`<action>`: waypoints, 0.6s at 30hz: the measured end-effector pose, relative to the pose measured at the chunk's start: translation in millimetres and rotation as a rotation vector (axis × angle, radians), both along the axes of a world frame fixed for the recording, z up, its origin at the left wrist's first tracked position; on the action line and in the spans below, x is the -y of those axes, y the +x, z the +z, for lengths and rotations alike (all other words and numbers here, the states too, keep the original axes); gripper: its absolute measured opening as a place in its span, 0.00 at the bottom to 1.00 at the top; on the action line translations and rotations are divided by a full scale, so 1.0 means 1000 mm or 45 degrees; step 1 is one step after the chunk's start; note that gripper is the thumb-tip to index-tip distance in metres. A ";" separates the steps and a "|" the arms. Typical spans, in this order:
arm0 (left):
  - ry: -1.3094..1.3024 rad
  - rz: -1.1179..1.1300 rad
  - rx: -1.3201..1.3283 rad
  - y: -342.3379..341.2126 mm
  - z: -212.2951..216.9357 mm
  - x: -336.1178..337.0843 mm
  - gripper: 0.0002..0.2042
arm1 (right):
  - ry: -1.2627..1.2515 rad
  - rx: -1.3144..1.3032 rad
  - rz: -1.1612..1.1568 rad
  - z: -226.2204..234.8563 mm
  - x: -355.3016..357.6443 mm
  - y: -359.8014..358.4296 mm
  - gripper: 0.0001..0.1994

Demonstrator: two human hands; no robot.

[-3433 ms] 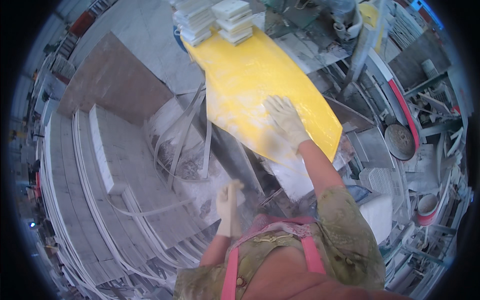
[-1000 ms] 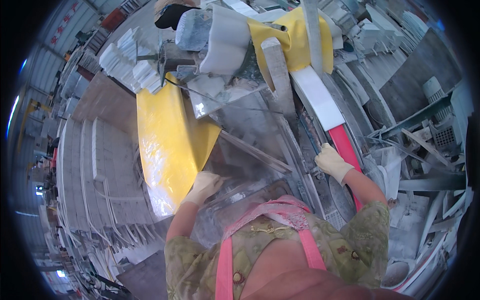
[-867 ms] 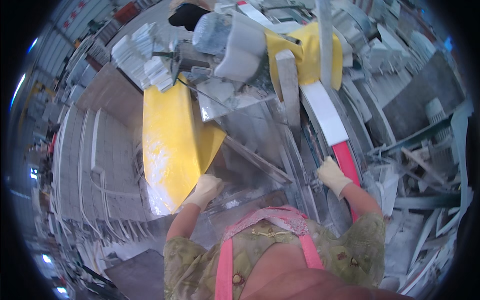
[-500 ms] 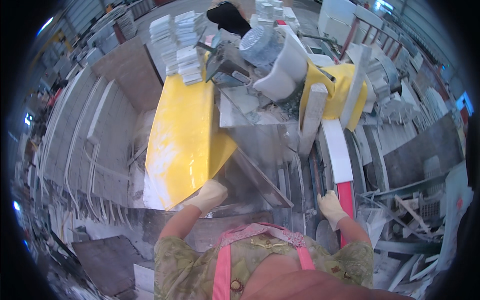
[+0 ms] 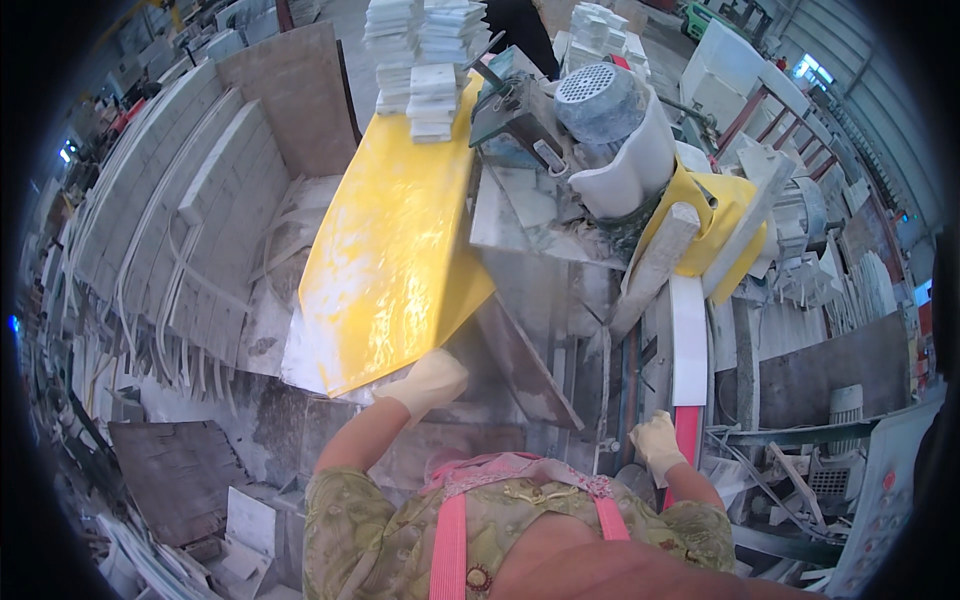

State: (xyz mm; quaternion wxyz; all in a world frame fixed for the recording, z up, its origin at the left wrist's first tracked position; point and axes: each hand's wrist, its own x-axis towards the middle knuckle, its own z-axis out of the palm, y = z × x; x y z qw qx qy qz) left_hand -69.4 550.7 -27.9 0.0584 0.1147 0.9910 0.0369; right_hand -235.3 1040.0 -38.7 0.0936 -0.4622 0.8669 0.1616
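Note:
My left hand (image 5: 432, 383), in a pale glove, is curled into a loose fist by the near corner of a yellow sheet (image 5: 390, 250). Nothing shows in its fingers. On the right, my gloved right hand (image 5: 655, 447) is also curled, beside a red conveyor belt (image 5: 685, 432), with no object visible in it. A long white slab (image 5: 688, 350) lies on the belt, running under a yellow flap (image 5: 718, 215). Stacks of white tiles (image 5: 432, 105) stand at the far end of the yellow sheet.
A machine with a grey motor (image 5: 600, 100) and white guard stands ahead. Slabs (image 5: 150, 220) lean at the left. A control panel (image 5: 885, 500) is at the lower right, near scrap strips (image 5: 800, 490). A dark board (image 5: 530, 365) slants between my hands.
The view has shifted, so the machine and tile stacks sit farther right. Both hands stay curled in nearly the same places, the right slightly nearer to me.

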 end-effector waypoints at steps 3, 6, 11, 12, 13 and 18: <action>0.059 0.018 0.012 0.000 0.003 0.000 0.07 | -0.013 -0.019 0.015 -0.006 -0.003 -0.002 0.13; 0.043 0.003 0.072 -0.001 0.007 0.000 0.07 | -0.044 -0.076 0.033 -0.016 -0.008 -0.003 0.10; 0.002 -0.006 0.133 -0.003 0.013 -0.002 0.07 | -0.159 -0.113 0.022 -0.028 -0.014 -0.004 0.09; -0.001 0.003 0.139 -0.004 0.013 -0.002 0.07 | -0.219 -0.110 0.025 -0.029 -0.015 -0.005 0.09; -0.002 0.005 0.133 -0.004 0.014 -0.003 0.07 | -0.253 -0.113 0.017 -0.029 -0.015 -0.005 0.09; -0.032 -0.023 0.121 -0.003 0.013 -0.002 0.07 | -0.271 -0.104 -0.010 -0.029 -0.015 -0.004 0.10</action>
